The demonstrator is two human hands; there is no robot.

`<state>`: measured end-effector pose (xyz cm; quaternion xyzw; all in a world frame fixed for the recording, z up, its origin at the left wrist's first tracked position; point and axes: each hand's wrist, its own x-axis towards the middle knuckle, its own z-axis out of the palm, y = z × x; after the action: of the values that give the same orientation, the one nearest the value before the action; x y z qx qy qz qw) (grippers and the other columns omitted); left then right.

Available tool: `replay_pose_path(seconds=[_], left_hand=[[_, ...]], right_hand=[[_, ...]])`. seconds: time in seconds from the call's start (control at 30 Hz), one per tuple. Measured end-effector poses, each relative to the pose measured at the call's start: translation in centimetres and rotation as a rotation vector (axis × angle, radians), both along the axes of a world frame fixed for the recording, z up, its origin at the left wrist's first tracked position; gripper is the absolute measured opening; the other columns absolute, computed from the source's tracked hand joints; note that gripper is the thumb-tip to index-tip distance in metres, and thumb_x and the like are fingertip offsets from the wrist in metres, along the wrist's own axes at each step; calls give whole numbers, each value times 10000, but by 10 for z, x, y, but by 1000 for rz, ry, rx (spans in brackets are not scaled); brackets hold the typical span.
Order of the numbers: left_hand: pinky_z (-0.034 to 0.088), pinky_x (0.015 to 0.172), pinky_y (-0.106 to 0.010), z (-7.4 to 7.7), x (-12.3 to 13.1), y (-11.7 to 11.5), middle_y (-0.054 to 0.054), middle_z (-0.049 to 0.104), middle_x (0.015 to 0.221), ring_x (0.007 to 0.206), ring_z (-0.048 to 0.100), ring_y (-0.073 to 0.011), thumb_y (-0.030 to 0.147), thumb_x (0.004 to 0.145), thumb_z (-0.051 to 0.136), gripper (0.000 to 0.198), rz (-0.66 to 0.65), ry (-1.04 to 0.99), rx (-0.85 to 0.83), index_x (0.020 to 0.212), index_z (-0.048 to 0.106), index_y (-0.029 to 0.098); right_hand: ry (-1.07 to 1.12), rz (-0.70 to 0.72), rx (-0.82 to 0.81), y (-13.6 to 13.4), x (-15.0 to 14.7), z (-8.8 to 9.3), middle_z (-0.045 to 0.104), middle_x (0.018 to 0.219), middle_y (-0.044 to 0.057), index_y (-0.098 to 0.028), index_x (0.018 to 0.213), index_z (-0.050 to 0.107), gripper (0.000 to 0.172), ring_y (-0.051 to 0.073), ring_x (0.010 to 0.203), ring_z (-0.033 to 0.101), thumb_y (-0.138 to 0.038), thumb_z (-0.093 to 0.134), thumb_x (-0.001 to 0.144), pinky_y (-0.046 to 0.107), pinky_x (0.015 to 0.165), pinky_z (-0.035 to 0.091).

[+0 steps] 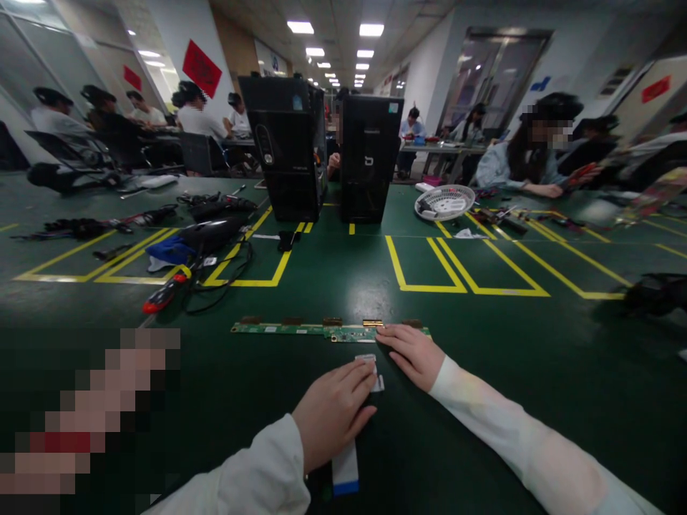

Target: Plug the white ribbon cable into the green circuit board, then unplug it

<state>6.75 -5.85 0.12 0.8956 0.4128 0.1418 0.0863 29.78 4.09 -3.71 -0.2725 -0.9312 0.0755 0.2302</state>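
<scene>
My left hand (335,408) lies palm down over a white flat ribbon cable (344,463), its fingers stretched out and resting on the upper part. The cable's blue-tipped end (346,488) shows below the palm, while a white end (366,357) sticks out beyond the fingertips. Just ahead lies a long, narrow green circuit board (284,329) with coppery tabs along its far edge. Fingers extended, my right hand (416,352) touches this board right of its middle, beside a shiny gold tab (372,323). The fingers hide part of the board.
Two black computer towers (369,157) stand ahead on the green table. A red-handled screwdriver (165,293) and black cables (220,232) lie left, by a pixelated patch. A white basket (444,203) holds parts at right. Across the table sits a person (529,154). Yellow tape marks rectangles.
</scene>
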Motion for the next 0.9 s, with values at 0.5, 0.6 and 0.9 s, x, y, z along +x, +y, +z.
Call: replay_pose_path(seconds=[0.5, 0.6, 0.9], left_hand=[[387, 1022, -375, -3, 1, 8, -116, 504, 1388, 1245, 484, -230, 456, 956, 372, 512, -26, 100, 51, 1338, 450, 124], [328, 1070, -413, -1, -2, 9, -105, 486, 1405, 1272, 457, -241, 526, 943, 346, 567, -35, 97, 18, 1363, 420, 153], [270, 1110, -431, 2, 0, 7, -116, 451, 1432, 1311, 411, -250, 586, 921, 334, 625, 21, 61, -57, 1356, 434, 148]], right_hand=[[6, 3, -3, -2, -1, 0, 543, 1300, 117, -169, 1282, 503, 375, 225, 1223, 462, -210, 418, 920, 466, 1013, 418], [0, -3, -6, -2, -1, -1, 544, 1299, 115, -176, 1283, 504, 376, 226, 1221, 463, -214, 426, 917, 463, 1009, 422], [8, -1, -3, -2, -2, 2, 541, 1300, 114, -179, 1286, 501, 380, 227, 1220, 467, -209, 425, 915, 463, 1009, 422]])
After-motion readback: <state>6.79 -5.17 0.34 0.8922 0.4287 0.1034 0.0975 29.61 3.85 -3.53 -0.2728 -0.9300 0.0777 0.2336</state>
